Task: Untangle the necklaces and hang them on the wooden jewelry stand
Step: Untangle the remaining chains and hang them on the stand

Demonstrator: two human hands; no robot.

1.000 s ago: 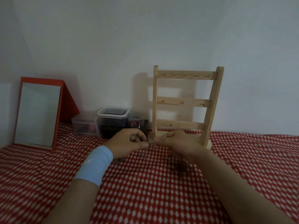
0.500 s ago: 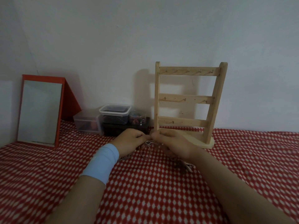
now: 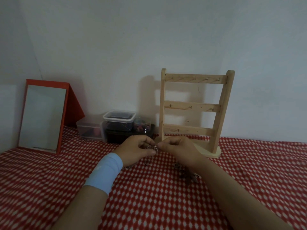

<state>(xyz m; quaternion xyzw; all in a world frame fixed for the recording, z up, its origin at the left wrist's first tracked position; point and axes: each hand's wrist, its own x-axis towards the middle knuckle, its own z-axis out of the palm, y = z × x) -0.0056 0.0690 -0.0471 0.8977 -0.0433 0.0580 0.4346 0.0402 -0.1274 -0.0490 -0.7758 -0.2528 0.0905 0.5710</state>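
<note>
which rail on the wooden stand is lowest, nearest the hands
The bottom rail of the wooden jewelry stand, just beyond the left hand and right hand; the middle rail and top rail sit higher.

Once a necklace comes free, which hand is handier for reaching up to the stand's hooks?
Probably the right hand: it pinches the necklaces directly in front of the stand, whose hooks are bare. The left hand, also pinching, sits further left, in front of the boxes.

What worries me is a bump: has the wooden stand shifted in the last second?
No. The wooden jewelry stand keeps the same gap to the lidded container on its left; only the view shifted.
</note>
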